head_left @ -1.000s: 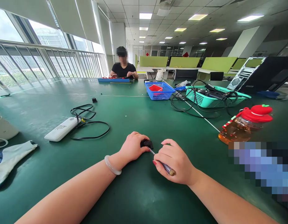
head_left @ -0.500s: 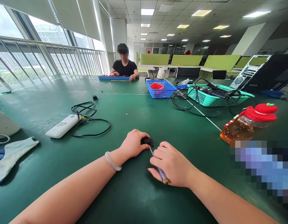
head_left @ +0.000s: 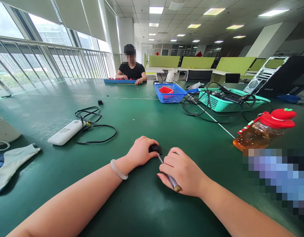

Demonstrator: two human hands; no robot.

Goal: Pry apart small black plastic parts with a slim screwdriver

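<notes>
On the green table, my left hand grips a small black block-like part between thumb and fingers, its kind too small to make out. A pale bracelet circles that wrist. My right hand is closed around a screwdriver with a dark, worn handle. Its thin shaft points away from me, and the tip meets the near side of the black part by my left thumb. Whether the tip sits in a screw is hidden.
A white power strip with a black cable lies left, beyond a glove. At right stand a red-capped bottle, a teal basket of cables and a blue basket. Across the table, a person handles red pieces at a blue tray.
My right hand and the screwdriver handle have shifted slightly up and to the right. The left hand still grips the black part in place. The person opposite has moved a hand.
</notes>
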